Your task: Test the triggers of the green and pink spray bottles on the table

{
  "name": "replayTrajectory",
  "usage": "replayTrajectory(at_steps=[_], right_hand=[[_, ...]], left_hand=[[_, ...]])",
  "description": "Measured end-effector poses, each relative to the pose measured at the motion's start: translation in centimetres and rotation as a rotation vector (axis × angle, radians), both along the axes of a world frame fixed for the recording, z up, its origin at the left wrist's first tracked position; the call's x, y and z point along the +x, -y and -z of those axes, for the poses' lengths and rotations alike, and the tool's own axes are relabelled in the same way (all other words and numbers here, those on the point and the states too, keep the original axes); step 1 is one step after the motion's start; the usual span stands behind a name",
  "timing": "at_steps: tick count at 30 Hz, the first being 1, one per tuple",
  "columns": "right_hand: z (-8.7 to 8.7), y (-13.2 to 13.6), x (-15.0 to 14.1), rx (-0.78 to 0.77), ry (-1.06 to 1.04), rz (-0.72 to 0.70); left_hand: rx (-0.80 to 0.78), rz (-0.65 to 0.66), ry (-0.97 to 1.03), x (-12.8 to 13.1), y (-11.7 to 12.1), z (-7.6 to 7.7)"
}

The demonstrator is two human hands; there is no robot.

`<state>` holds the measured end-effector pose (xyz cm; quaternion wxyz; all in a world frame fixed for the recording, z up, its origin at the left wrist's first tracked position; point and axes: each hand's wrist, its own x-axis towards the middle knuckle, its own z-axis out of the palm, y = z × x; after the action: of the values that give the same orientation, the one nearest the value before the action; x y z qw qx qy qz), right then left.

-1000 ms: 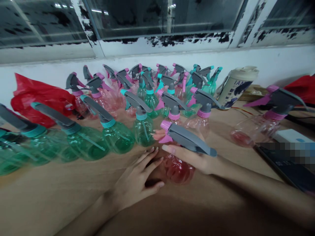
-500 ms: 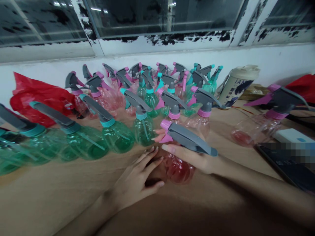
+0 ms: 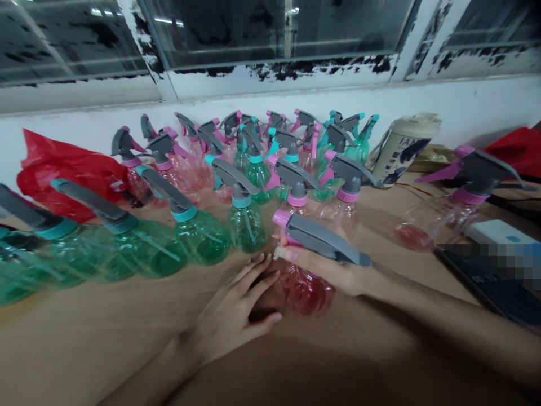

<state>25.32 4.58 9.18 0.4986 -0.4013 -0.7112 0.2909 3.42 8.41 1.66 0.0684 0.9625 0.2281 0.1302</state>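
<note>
The right hand [image 3: 338,270] is clamped on the pink bottle [image 3: 308,293], gripping it high up under the grey spray head [image 3: 325,239], with the thumb along the near side and most of the other fingers hidden behind it. The bottle is in front of the person, just right of the left hand [image 3: 232,310], its pink nozzle [image 3: 282,218] pointing left and some red liquid showing low inside. The left hand lies palm down on the table [image 3: 105,344], fingers spread and slightly bent, holding nothing. The two hands are on separate spots, but the left fingertips come just beside the right thumb; whether they touch, I cannot tell. Beyond the left hand is a green bottle [image 3: 247,231] with a teal collar, at the right end of a row of green bottles [image 3: 203,239] running left. Behind, a crowd of pink and green sprayers [image 3: 256,163] stands near the white wall [image 3: 477,104], between a red bag [image 3: 71,180] on the left and a cup [image 3: 403,152] on the right. Farther right are a clear bottle [image 3: 469,196] with a pink collar, a white box [image 3: 494,231] and a phone [image 3: 477,285].
</note>
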Motion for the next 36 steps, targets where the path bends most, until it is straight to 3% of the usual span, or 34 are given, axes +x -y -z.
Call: replayTrajectory(at_steps=[5,36], right_hand=[[0.16,0.08,-0.07,-0.010,-0.079,-0.022],[0.17,0.25,-0.04,0.026,-0.038,0.035]], left_hand=[[-0.002,-0.003,0.038,-0.08,-0.02,0.18],[0.058,0.004,0.016,-0.13,0.01,0.25]])
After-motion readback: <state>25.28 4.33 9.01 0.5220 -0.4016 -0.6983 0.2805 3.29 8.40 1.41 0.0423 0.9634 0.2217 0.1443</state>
